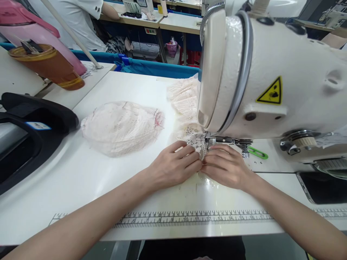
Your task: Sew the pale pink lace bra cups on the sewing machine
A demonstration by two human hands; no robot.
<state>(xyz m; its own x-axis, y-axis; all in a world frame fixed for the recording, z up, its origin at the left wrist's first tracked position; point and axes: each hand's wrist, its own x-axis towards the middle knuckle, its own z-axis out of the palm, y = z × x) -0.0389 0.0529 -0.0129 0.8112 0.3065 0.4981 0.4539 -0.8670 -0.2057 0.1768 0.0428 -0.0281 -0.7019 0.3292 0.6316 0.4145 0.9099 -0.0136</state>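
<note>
A white industrial sewing machine (271, 72) fills the right half of the view. Under its presser foot (214, 140) lies a piece of white lace (196, 139). My left hand (173, 166) rests flat on the table, its fingers pressed down on the lace just left of the foot. My right hand (226, 166) lies beside it, fingertips together on the same lace directly in front of the foot. The two hands touch at the fingertips. More lace (184, 95) trails off behind the machine head.
A heap of pale lace pieces (120, 126) lies at centre left. Black tray (29, 130) at the left edge, with amber and pink bottles (48, 65) behind it. A green clip (257, 153) sits under the machine arm. A ruler strip (195, 218) runs along the table's front edge. Another person in white (78, 18) sits beyond.
</note>
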